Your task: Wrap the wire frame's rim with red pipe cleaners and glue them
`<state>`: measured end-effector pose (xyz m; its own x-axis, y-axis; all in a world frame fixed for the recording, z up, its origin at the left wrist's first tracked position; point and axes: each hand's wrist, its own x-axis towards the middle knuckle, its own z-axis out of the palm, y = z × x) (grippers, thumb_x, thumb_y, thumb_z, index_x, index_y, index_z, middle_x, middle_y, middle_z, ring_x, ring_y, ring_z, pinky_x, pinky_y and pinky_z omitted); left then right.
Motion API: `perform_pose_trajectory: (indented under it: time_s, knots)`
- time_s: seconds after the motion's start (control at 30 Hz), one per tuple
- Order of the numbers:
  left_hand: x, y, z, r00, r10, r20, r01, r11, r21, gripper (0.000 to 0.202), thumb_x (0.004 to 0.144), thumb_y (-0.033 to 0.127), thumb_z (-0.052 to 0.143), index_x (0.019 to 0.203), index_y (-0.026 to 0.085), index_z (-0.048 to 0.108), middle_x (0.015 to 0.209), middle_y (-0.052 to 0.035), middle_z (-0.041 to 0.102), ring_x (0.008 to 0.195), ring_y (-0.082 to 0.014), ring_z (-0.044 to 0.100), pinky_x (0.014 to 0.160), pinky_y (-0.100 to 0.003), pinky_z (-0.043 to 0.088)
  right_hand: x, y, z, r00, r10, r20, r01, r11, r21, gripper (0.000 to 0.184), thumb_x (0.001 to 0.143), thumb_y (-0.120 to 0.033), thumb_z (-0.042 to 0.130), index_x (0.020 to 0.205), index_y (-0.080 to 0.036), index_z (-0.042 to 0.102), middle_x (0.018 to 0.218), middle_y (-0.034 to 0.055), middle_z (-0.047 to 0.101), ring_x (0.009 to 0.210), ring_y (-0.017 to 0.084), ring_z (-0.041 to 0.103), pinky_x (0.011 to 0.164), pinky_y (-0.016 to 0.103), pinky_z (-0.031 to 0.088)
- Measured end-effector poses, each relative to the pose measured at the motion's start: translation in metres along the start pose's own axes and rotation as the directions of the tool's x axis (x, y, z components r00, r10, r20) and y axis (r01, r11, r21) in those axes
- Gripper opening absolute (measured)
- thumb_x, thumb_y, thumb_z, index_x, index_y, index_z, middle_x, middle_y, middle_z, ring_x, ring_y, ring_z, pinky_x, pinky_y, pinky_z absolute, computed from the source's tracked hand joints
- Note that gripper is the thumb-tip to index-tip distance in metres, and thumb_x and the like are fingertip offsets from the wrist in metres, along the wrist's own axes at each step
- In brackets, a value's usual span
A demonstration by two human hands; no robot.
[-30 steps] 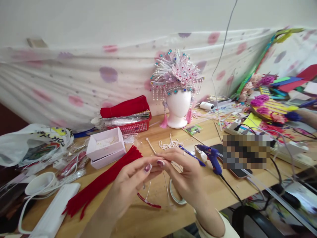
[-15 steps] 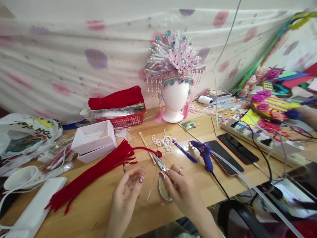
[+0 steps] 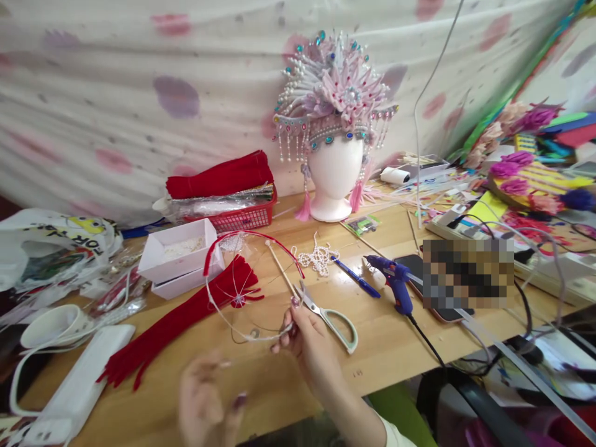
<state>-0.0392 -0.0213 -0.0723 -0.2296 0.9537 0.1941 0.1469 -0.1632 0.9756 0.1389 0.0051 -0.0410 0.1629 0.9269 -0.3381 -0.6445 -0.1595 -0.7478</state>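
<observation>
My right hand [image 3: 308, 340] is closed in a pinch on the lower rim of a round wire hoop [image 3: 218, 313]. The hoop stands up off the wooden table [image 3: 382, 347]; its top arc is wrapped in red and thin spokes meet at a red centre. Green-handled scissors [image 3: 331, 318] lie on the table just right of that hand. My left hand [image 3: 205, 397] hovers low at the near edge, blurred, with fingers apart and nothing in it. A bundle of red pipe cleaners [image 3: 172, 326] lies behind the hoop.
A white mannequin head [image 3: 335, 186] wears a beaded pink headdress [image 3: 333, 93] at the back. A pearl string [image 3: 319, 257], blue pen [image 3: 356, 277], blue glue gun [image 3: 395, 287], wooden stick [image 3: 280, 268], white box [image 3: 179, 254] and red basket [image 3: 233, 217] lie around. Craft clutter and cables fill the right side.
The hoop has been raised and turned upright in my right hand. My left hand has let go and dropped toward the near edge. The scissors now lie uncovered on the table.
</observation>
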Motion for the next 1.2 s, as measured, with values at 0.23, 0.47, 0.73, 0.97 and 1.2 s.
perform_pose_trajectory:
  time_s: [0.23, 0.47, 0.73, 0.97, 1.2]
  knots:
    - [-0.010, 0.034, 0.066, 0.981, -0.126, 0.146, 0.149, 0.976, -0.160, 0.063, 0.083, 0.059, 0.073, 0.135, 0.025, 0.061, 0.144, -0.0120, 0.062, 0.136, -0.0292, 0.055, 0.109, -0.036, 0.048, -0.011, 0.016, 0.003, 0.980, 0.183, 0.072, -0.189, 0.978, 0.091, 0.060, 0.057, -0.071, 0.085, 0.066, -0.018, 0.058, 0.052, -0.0064, 0.055, 0.045, 0.007, 0.053, 0.049, 0.019, 0.047]
    - [0.010, 0.034, 0.059, 0.921, -0.148, 0.360, 0.246, 0.939, -0.242, 0.043, 0.087, 0.059, 0.067, 0.089, 0.018, 0.079, 0.100, -0.0132, 0.080, 0.100, -0.0279, 0.075, 0.086, -0.034, 0.062, -0.029, -0.002, -0.030, 0.942, 0.134, 0.308, -0.043, 0.957, -0.287, 0.057, 0.080, -0.074, 0.066, 0.079, -0.017, 0.062, 0.056, -0.0041, 0.058, 0.042, 0.008, 0.055, 0.044, 0.019, 0.042]
    - [0.042, 0.074, 0.037, 0.874, -0.273, 0.402, 0.450, 0.767, -0.457, 0.047, 0.068, 0.063, 0.083, 0.067, 0.017, 0.074, 0.064, -0.0020, 0.074, 0.059, -0.0202, 0.075, 0.058, -0.030, 0.066, -0.033, -0.038, -0.056, 0.859, -0.465, 0.216, 0.494, 0.639, -0.589, 0.034, 0.092, -0.032, 0.066, 0.124, -0.024, 0.062, 0.091, 0.0022, 0.067, 0.073, 0.013, 0.064, 0.063, 0.023, 0.054]
    - [0.058, 0.100, 0.033, 0.798, -0.408, 0.444, 0.596, 0.643, -0.481, 0.045, 0.062, 0.052, 0.091, 0.059, 0.016, 0.065, 0.057, 0.0052, 0.063, 0.050, -0.0120, 0.068, 0.050, -0.021, 0.064, -0.030, -0.044, -0.049, 0.825, -0.409, 0.391, 0.557, 0.466, -0.688, 0.023, 0.092, -0.024, 0.066, 0.115, -0.023, 0.068, 0.089, 0.0025, 0.069, 0.079, 0.016, 0.066, 0.077, 0.032, 0.054]
    - [0.064, 0.096, 0.041, 0.750, -0.447, 0.487, 0.659, 0.560, -0.502, 0.030, 0.064, 0.036, 0.094, 0.062, 0.019, 0.068, 0.060, 0.0046, 0.063, 0.057, -0.0111, 0.071, 0.058, -0.015, 0.064, -0.023, -0.047, -0.052, 0.784, -0.447, 0.431, 0.609, 0.422, -0.671, 0.015, 0.090, -0.016, 0.066, 0.102, -0.022, 0.072, 0.098, 0.0062, 0.068, 0.087, 0.017, 0.068, 0.078, 0.030, 0.056]
